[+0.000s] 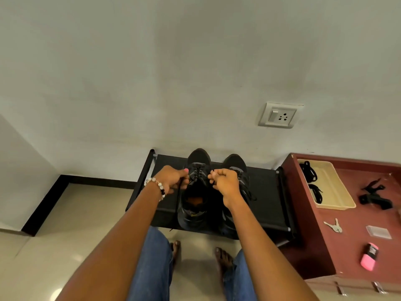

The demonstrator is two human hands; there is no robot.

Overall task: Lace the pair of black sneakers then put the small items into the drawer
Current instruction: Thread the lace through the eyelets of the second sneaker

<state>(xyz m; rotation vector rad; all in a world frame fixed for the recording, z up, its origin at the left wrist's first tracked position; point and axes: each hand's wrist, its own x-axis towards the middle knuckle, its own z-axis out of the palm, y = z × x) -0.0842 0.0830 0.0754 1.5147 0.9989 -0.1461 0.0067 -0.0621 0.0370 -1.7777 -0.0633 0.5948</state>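
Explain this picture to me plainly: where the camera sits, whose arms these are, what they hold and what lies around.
The camera is worn on a person's head, looking down, so both arms are theirs. The left hand and right hand each pinch an end of a black lace on the left sneaker. The right sneaker stands beside it on a black shoe rack. On the maroon cabinet lie a beige tray with spare laces, keys and a pink item.
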